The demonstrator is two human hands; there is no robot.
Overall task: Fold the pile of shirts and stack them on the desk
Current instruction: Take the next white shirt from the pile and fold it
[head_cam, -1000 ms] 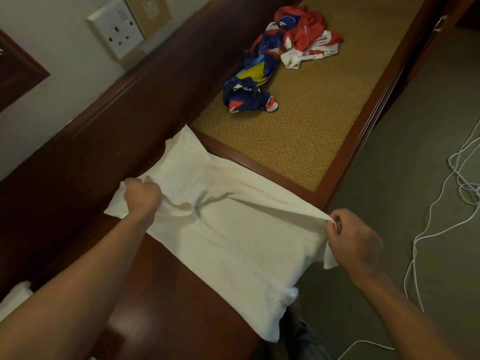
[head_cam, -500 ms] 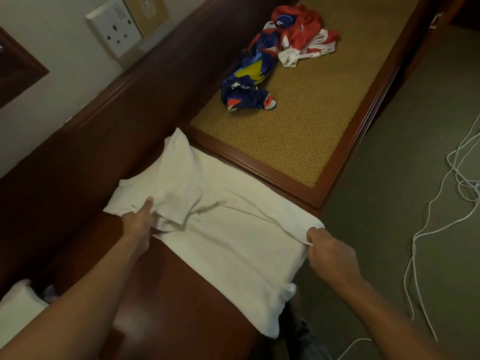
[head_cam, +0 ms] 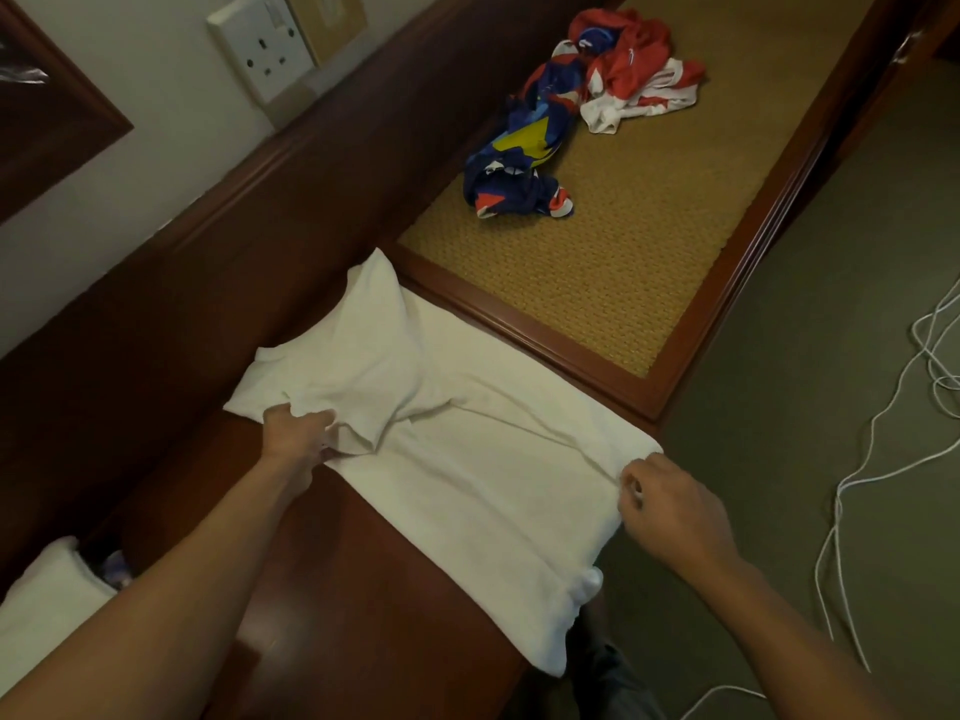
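White shirt (head_cam: 467, 459) lies spread across the dark wooden surface (head_cam: 363, 589). One sleeve side is turned in over the body, and its 5 o'clock end droops past the front edge. The left hand (head_cam: 298, 433) grips the doubled cloth at the shirt's 9 o'clock edge, fingers curled into the fold. The right hand (head_cam: 670, 506) pinches the opposite edge at 3 o'clock, right where the surface ends. Holding both ends this way likely keeps the fabric taut, so the lengthwise fold lies straight and the overhang does not drag the garment off.

At 1 o'clock, well apart on the woven panel (head_cam: 649, 262), a blue shirt (head_cam: 519, 163) and a red and white shirt (head_cam: 639, 70) lie crumpled and touching, so most of the folding seems yet to come.

The right hand's fingertips are tucked against the cloth, so how much it holds is unclear, and the shirt's collar cannot be made out. A white cloth (head_cam: 41, 605) at 8 o'clock is cut off by the frame, and I cannot tell whether it is a folded shirt. A white cord (head_cam: 883, 433) trails over the floor (head_cam: 779, 356) at 3 o'clock.
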